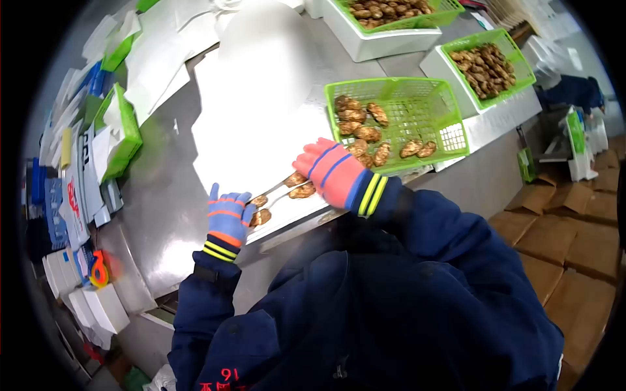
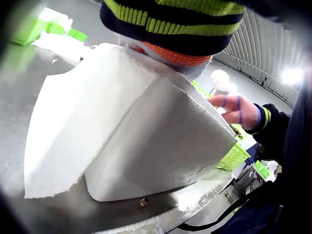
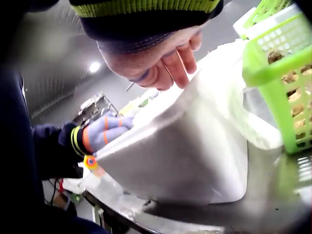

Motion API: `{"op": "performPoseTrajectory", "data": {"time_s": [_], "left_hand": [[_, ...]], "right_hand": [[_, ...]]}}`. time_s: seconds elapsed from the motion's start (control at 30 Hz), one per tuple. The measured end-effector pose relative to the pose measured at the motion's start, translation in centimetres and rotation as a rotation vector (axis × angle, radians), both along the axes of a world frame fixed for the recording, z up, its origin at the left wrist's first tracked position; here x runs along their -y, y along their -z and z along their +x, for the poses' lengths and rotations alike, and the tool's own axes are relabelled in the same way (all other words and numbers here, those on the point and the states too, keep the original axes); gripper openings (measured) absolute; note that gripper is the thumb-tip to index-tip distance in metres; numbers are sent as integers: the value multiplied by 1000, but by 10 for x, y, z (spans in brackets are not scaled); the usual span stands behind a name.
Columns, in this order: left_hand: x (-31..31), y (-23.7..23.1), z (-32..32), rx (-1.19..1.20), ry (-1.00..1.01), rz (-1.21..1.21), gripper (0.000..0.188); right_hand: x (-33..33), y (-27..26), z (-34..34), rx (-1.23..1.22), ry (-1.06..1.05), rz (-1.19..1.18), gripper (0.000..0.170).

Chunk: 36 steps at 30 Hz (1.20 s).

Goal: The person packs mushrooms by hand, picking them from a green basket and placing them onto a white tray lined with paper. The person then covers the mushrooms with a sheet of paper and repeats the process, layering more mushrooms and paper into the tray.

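Observation:
Several brown, ridged tubers [image 1: 301, 191] lie in a row between both hands, inside a white box [image 3: 170, 161]. White sheets [image 1: 261, 111] line it and spread out over its far side; one hangs down its outer wall in the left wrist view. My left hand [image 1: 228, 216], in a blue glove with orange stripes, rests at the box's left end, fingers straight. My right hand [image 1: 334, 172], in a pink glove with blue stripes, lies over the right end next to the tubers. Its fingers [image 3: 179, 73] reach loosely down over the rim and hold no visible tuber.
Just right of the box stands a green basket [image 1: 450, 98] with more tubers. Fuller green baskets [image 1: 484, 70] sit in white boxes behind it. On the left are a green bin [image 1: 124, 140] with white sheets and an orange tape dispenser [image 1: 99, 269]. Cartons [image 1: 574, 260] cover the right floor.

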<state>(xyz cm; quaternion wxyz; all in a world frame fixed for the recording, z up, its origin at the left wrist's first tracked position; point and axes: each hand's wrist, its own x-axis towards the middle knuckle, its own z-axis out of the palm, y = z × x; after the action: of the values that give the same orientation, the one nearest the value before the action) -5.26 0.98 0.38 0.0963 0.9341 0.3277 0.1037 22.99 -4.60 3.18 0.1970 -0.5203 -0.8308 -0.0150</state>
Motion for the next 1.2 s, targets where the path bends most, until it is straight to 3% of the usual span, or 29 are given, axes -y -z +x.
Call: {"op": "performPoseTrajectory", "data": {"time_s": [0.07, 0.13, 0.2, 0.23, 0.3, 0.4, 0.43, 0.5, 0.57, 0.67, 0.7, 0.73, 0.8, 0.83, 0.9, 0.93, 0.97, 1.0, 1.03, 1.07, 1.1, 1.2], "left_hand": [[3, -10, 5, 12, -27, 8, 21], [0, -16, 7, 23, -66, 82, 25], [-1, -36, 24, 109, -87, 101, 25], [-1, -47, 35, 152, -106, 111, 25], [7, -66, 74, 249, -32, 22, 27], [27, -75, 144, 334, 123, -134, 28], [30, -71, 164, 286, 166, -168, 28], [36, -68, 198, 357, 240, -219, 25], [47, -54, 222, 453, 235, -367, 26], [66, -46, 252, 594, -97, -1002, 25], [65, -42, 257, 636, -48, -1026, 27], [61, -36, 263, 674, 5, -1049, 31], [50, -49, 268, 623, -156, -1191, 36], [44, -56, 270, 601, -242, -1258, 39], [42, -72, 267, 1097, -331, -1472, 38], [31, -68, 251, 995, -321, -1206, 37], [16, -64, 226, 882, -306, -945, 37], [7, -72, 204, 696, -235, -690, 38], [-2, -79, 180, 509, -162, -438, 39], [-13, -74, 150, 305, -200, -350, 40], [-23, -62, 120, 99, -242, -260, 41], [-31, -32, 55, -204, -254, -112, 42]], "right_hand": [[6, -22, 51, -133, 241, 12, 30], [22, -11, 137, -28, 501, -102, 36], [31, -11, 206, 385, 666, -708, 46], [32, -3, 225, 361, 667, -982, 57], [39, 12, 234, 145, 576, -1206, 64], [44, 51, 232, 204, 420, -1017, 62], [48, 56, 226, 94, 447, -886, 51], [47, 68, 234, 200, 349, -892, 35], [48, 57, 230, 233, 389, -868, 27], [51, -2, 221, -54, 451, -610, 37], [54, -5, 212, -223, 417, -405, 39], [52, -30, 194, -296, 396, -356, 40], [51, -48, 164, -354, 231, -117, 42], [47, -54, 157, -374, 155, -176, 46], [45, -69, 172, -476, 185, -159, 45], [42, -61, 192, -543, 328, -197, 43], [41, -36, 224, -330, 424, -179, 39], [49, -13, 251, -13, 507, -314, 37], [49, -2, 262, 322, 558, -760, 36], [57, 18, 273, 313, 505, -970, 35], [66, 19, 271, 224, 431, -1002, 35], [73, 48, 271, 109, 435, -992, 33]]}}
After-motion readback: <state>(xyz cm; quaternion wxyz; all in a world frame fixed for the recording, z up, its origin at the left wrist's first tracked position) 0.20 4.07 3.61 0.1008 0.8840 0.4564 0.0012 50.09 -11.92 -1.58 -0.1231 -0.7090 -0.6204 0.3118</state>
